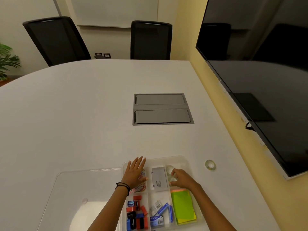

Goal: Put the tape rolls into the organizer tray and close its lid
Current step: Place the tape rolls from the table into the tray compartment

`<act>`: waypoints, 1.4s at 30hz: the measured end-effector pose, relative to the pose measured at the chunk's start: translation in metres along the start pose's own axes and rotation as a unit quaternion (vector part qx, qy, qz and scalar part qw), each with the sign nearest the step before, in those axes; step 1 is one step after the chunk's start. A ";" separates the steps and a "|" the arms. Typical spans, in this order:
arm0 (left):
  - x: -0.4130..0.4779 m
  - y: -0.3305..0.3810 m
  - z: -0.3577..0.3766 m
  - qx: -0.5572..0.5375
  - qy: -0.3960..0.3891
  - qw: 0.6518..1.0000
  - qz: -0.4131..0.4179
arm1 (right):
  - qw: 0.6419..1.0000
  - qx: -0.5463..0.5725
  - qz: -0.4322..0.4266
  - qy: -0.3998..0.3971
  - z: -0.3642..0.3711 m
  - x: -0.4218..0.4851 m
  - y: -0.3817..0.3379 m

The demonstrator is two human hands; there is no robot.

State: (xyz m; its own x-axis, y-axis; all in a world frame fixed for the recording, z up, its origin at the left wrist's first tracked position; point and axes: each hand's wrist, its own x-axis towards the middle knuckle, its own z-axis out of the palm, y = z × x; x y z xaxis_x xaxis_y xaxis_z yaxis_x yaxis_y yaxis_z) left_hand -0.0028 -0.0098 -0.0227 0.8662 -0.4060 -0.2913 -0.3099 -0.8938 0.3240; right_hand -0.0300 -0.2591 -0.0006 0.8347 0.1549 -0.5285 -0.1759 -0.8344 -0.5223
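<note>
A clear plastic organizer tray [182, 158] stands at the table's near edge. Its clear lid [80, 189] lies flat on the table to its left. One clear tape roll [210, 164] lies on the table to the right of the tray. Another tape roll [169, 169] sits in the tray's far right compartment. My right hand [182, 179] is over that compartment, fingers pinched on a third tape roll [173, 179]. My left hand [135, 172] rests flat and open on the tray's far left corner, above a compartment of coloured paper clips.
The tray also holds a grey box [159, 179], green sticky notes [182, 205], staple boxes [160, 212], and red, blue and black sharpeners [137, 212]. A grey cable hatch [162, 109] is set into the table's middle. A large dark screen [260, 80] hangs on the right wall. Two black chairs stand beyond the table.
</note>
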 end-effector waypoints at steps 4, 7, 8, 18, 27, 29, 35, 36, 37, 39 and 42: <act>0.000 -0.001 0.000 0.000 -0.002 1.000 0.000 | 0.999 0.040 -0.009 0.027 -0.016 -0.002 0.004; 0.000 -0.001 0.000 0.004 -0.004 1.000 0.001 | 0.987 0.113 -0.041 0.107 -0.039 -0.008 0.009; 0.000 -0.001 0.000 0.006 -0.005 1.000 0.001 | 0.980 0.137 -0.046 0.134 -0.047 -0.010 0.011; -0.001 0.001 -0.001 -0.003 -0.003 1.000 0.004 | 0.953 0.093 0.096 0.273 -0.078 -0.022 0.093; 0.000 -0.001 0.000 -0.009 -0.006 1.000 0.008 | 0.983 -0.073 0.160 0.050 -0.069 -0.019 0.117; 0.000 -0.001 0.000 -0.009 -0.003 1.000 0.009 | 0.981 -0.066 0.152 0.102 -0.066 -0.021 0.120; 0.000 -0.002 0.000 -0.009 -0.004 1.000 0.007 | 0.969 -0.078 0.139 0.192 -0.056 -0.027 0.116; 0.000 -0.002 0.000 -0.007 -0.005 1.000 0.007 | 0.967 -0.074 0.136 0.201 -0.055 -0.027 0.114; 0.000 -0.002 0.000 -0.005 -0.006 1.000 0.006 | 0.968 -0.067 0.125 0.206 -0.053 -0.026 0.114; 0.000 -0.001 0.000 -0.007 -0.006 1.000 0.007 | 0.975 -0.037 0.093 0.196 -0.047 -0.024 0.112; 0.000 -0.001 0.001 -0.009 -0.005 1.000 0.006 | 0.980 -0.054 0.083 0.174 -0.038 -0.024 0.112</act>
State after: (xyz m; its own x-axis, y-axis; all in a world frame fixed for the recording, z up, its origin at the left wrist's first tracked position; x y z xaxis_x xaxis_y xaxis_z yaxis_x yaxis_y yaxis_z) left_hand -0.0025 -0.0087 -0.0238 0.8581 -0.4191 -0.2966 -0.3137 -0.8853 0.3434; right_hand -0.0502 -0.3761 -0.0205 0.9299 -0.1609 -0.3308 -0.2833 -0.8868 -0.3650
